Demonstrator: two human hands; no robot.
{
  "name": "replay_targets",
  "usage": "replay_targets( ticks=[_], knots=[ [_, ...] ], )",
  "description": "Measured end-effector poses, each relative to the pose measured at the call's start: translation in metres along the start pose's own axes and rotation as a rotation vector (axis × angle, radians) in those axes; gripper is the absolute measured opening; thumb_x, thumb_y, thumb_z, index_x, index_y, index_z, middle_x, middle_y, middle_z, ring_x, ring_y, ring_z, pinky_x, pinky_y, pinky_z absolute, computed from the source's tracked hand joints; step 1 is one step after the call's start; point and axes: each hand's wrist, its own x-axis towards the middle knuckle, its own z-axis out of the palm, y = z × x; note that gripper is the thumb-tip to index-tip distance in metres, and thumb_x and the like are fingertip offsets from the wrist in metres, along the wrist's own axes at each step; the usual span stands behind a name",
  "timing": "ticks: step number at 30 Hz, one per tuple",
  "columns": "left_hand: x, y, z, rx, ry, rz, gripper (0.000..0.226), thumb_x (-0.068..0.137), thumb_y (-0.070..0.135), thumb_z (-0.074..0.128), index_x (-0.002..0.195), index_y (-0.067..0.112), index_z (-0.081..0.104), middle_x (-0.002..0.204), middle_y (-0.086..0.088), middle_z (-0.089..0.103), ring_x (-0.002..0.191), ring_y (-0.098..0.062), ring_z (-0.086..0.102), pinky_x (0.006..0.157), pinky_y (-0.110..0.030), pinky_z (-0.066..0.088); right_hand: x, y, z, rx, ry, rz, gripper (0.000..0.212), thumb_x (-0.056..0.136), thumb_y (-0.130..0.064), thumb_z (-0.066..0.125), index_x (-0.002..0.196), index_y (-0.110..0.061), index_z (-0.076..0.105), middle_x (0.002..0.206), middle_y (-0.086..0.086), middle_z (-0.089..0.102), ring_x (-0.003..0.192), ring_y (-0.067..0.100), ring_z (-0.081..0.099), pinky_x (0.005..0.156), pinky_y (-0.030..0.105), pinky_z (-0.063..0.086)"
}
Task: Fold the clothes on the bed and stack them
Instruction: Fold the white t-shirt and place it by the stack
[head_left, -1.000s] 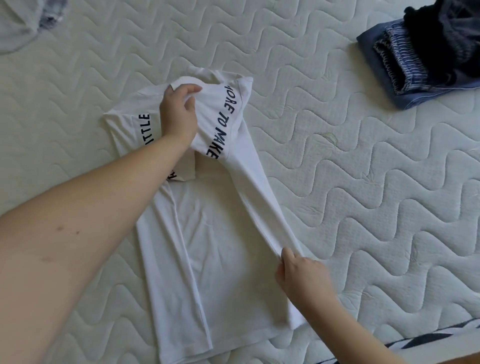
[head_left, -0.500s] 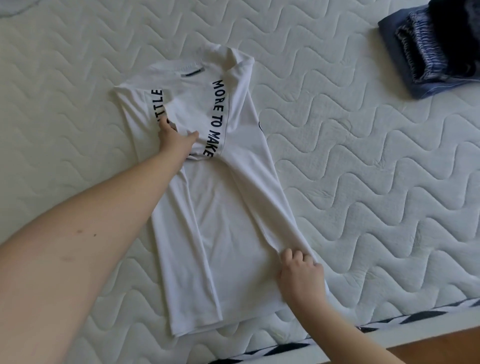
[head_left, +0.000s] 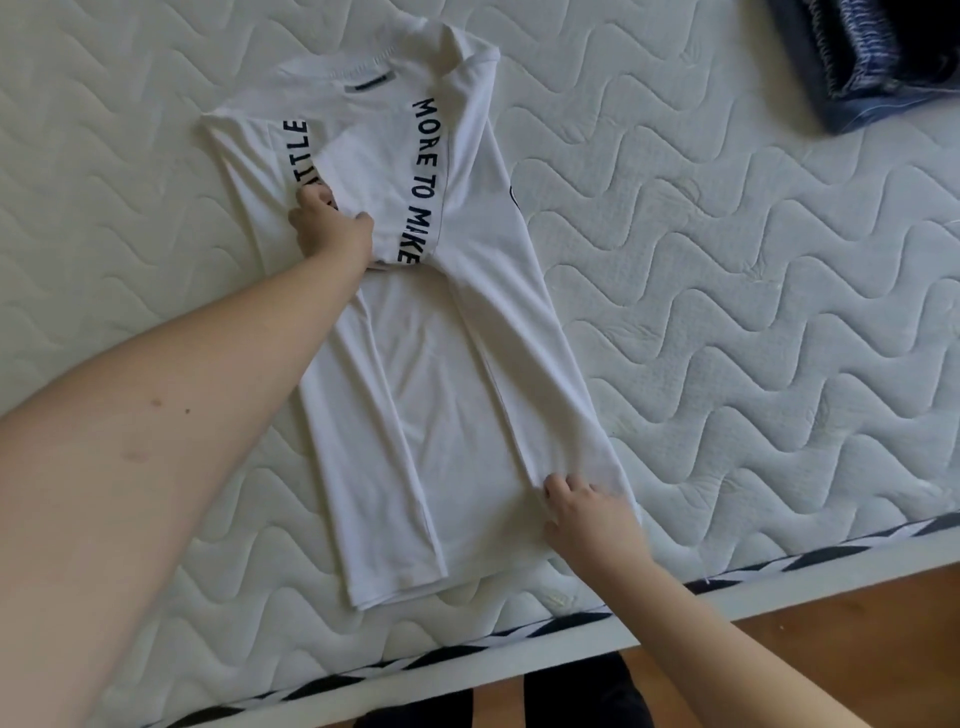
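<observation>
Both hands on a white T-shirt spread along the bed

Nearest, the right hand (head_left: 589, 512) has a curled-finger grip on the folded right edge of the white T-shirt (head_left: 441, 395), close to the hem by the mattress (head_left: 727, 322) edge. Up and left of that grip, the shirt lies flat with both sides folded in. Farther on, the left hand (head_left: 330, 226) pinches the turned-in sleeve beside the black lettering. Beyond, far right of both grips, a stack of dark folded clothes (head_left: 852, 57) sits.
</observation>
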Motion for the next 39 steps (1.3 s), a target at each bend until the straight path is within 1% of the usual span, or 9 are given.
replay_targets(
  ticks=[5,9,11,16,19,22,26,31,39],
  knots=[
    [-0.018,0.000,0.013,0.199,0.047,0.234,0.046,0.087,0.020,0.061,0.129,0.018,0.043,0.136,-0.008,0.039,0.121,-0.025,0.045,0.088,-0.035,0.044,-0.005,0.006,0.012,0.000,0.045,0.017,0.032,0.083,-0.031,0.069,0.102,-0.014,0.050,0.089,0.000,0.055,0.070,0.024,0.053,0.052,0.030,0.027],
    [-0.029,0.001,0.025,0.210,-0.045,0.265,0.036,0.087,0.015,0.061,0.120,0.014,0.048,0.131,-0.010,0.041,0.115,-0.027,0.048,0.085,-0.035,0.047,-0.006,0.003,0.022,-0.022,0.093,0.016,0.055,0.032,-0.009,0.087,0.061,-0.017,0.041,0.052,-0.001,0.034,0.039,0.014,0.016,0.044,0.020,0.001],
    [-0.030,-0.001,0.028,0.194,-0.093,0.296,0.030,0.085,0.003,0.055,0.114,0.013,0.053,0.128,-0.010,0.042,0.104,-0.023,0.050,0.082,-0.030,0.047,-0.008,-0.003,0.013,-0.054,0.026,0.043,0.049,0.051,-0.008,0.079,0.070,-0.017,0.034,0.057,-0.004,0.026,0.042,0.013,0.011,0.043,0.025,0.000],
    [-0.033,0.004,0.023,0.225,-0.134,0.414,0.031,0.086,-0.004,0.046,0.107,0.012,0.061,0.125,-0.008,0.047,0.098,-0.019,0.051,0.079,-0.023,0.043,-0.009,-0.004,0.019,0.080,-0.053,-0.039,0.001,0.094,-0.016,0.046,0.095,-0.015,0.046,0.072,-0.004,0.040,0.061,0.022,0.044,0.048,0.032,0.025],
    [-0.039,0.007,0.016,0.384,-0.072,0.576,0.025,0.087,0.007,0.047,0.107,0.013,0.061,0.124,-0.009,0.051,0.115,-0.027,0.047,0.091,-0.032,0.040,-0.009,0.002,0.015,0.122,-0.016,-0.026,0.025,0.099,-0.037,0.047,0.100,-0.014,0.056,0.090,0.001,0.059,0.079,0.027,0.058,0.058,0.033,0.033],
    [-0.060,0.010,0.015,0.370,-0.134,0.740,0.021,0.087,0.016,0.047,0.103,0.007,0.058,0.109,-0.012,0.055,0.096,-0.030,0.052,0.081,-0.034,0.038,-0.010,0.013,0.011,0.204,0.182,0.018,0.024,0.100,-0.033,0.045,0.090,-0.014,0.057,0.080,-0.001,0.058,0.066,0.027,0.053,0.051,0.033,0.032],
    [-0.117,-0.012,0.025,0.183,-0.339,0.581,0.018,0.093,0.024,0.053,0.095,0.007,0.058,0.080,-0.008,0.062,0.078,-0.029,0.060,0.068,-0.035,0.046,-0.013,0.039,0.013,0.347,0.495,0.057,0.009,0.090,-0.013,0.065,0.099,-0.011,0.064,0.085,0.005,0.061,0.071,0.025,0.056,0.056,0.029,0.038],
    [-0.212,-0.076,0.044,0.200,-0.377,0.111,0.032,0.092,0.041,0.058,0.089,0.010,0.062,0.081,-0.012,0.071,0.081,-0.030,0.067,0.072,-0.039,0.053,-0.011,0.066,0.029,0.380,0.388,0.068,0.056,0.079,-0.003,0.067,0.133,-0.007,0.053,0.114,0.013,0.055,0.100,0.034,0.055,0.083,0.041,0.044],
    [-0.330,-0.120,0.044,0.195,-0.671,-0.108,0.031,0.087,0.039,0.066,0.084,0.009,0.058,0.077,-0.004,0.064,0.073,-0.025,0.059,0.067,-0.035,0.047,-0.021,0.075,0.048,0.371,0.312,-0.035,0.097,0.065,-0.006,0.072,0.151,-0.014,0.028,0.135,0.011,0.044,0.114,0.034,0.046,0.101,0.044,0.039]
  ],
)
